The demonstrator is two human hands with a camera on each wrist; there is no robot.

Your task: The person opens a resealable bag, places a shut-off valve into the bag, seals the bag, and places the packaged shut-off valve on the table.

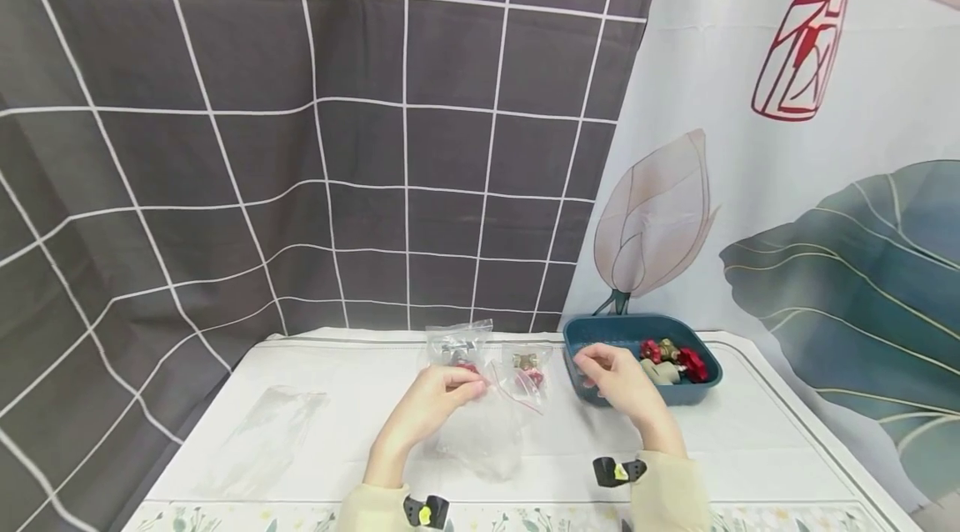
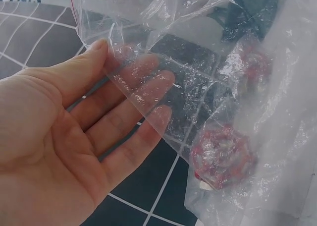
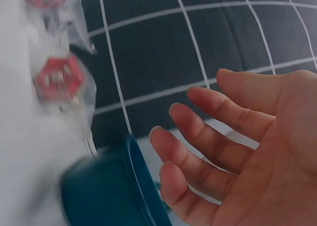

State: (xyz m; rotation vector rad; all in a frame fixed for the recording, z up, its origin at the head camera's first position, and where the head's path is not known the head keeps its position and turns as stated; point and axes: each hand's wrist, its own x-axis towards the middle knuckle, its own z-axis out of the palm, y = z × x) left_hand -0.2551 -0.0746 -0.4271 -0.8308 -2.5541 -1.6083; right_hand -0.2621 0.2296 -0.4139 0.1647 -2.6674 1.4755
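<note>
Over white surface (image 1: 352,382), left hand (image 1: 427,409) pinches clear plastic bag (image 1: 482,439) by its edge; right hand (image 1: 626,386), fingers relaxed and holding nothing, hovers near blue tray (image 1: 626,329). Bag probably light, limp, slippery; best taken at rim between thumb and forefinger.

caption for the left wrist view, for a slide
Left grip pinching a clear plastic bag, two red round knobs showing through plastic.

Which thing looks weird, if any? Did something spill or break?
Nothing stands out. The loose parts are inside the teal bin, and two red-wheeled pieces are in clear bags on the table. The clear plastic on the table's left looks wrinkled, but thin plastic often does. I see no spill or break.
</note>
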